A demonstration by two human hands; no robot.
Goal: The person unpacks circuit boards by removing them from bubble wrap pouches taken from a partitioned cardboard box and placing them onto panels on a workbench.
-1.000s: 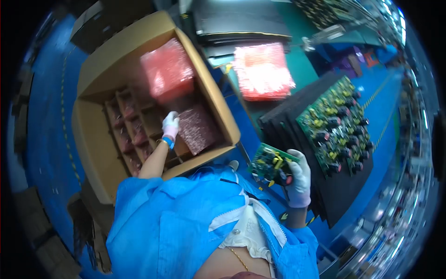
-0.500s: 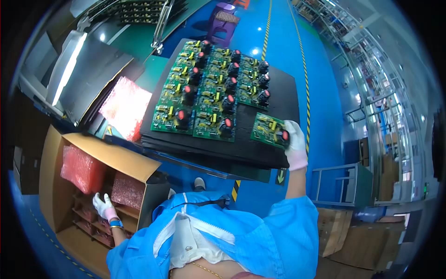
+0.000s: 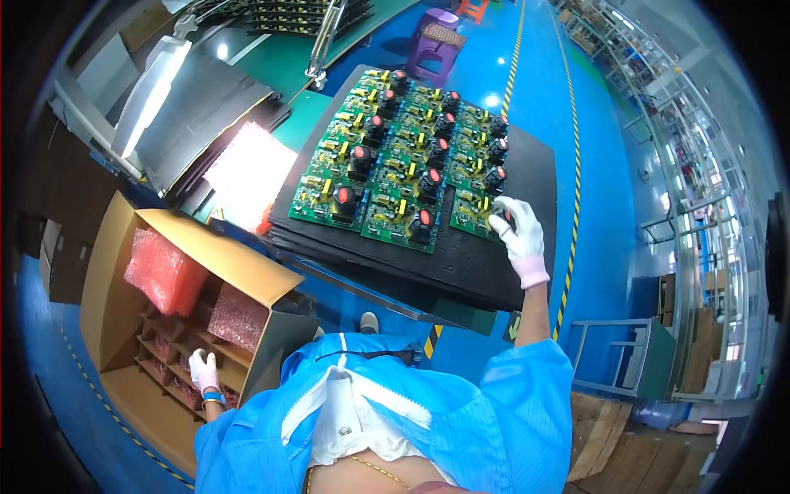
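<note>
My right hand (image 3: 518, 235), in a white glove, rests on a green circuit board (image 3: 471, 212) lying at the near right end of the rows of boards (image 3: 395, 156) on the stack of black foam sheets (image 3: 473, 263). Its fingers cover the board's black-and-red part. My left hand (image 3: 202, 370), also gloved, reaches down into the cardboard box (image 3: 111, 247) on the floor, among the divider slots with pink bubble-wrapped pieces (image 3: 239, 317). I cannot see whether that hand grips anything.
A pink bubble wrap pile (image 3: 247, 177) lies left of the foam stack. A pink bundle (image 3: 163, 270) sits in the box. Black sheets (image 3: 193, 115) lie at the far left. A purple stool (image 3: 436, 41) stands beyond. Cardboard boxes (image 3: 634, 445) sit at the lower right.
My right hand carried the circuit board from near my body to the foam stack and set it down beside the other boards. My left hand stayed in the box. My view swung right.
</note>
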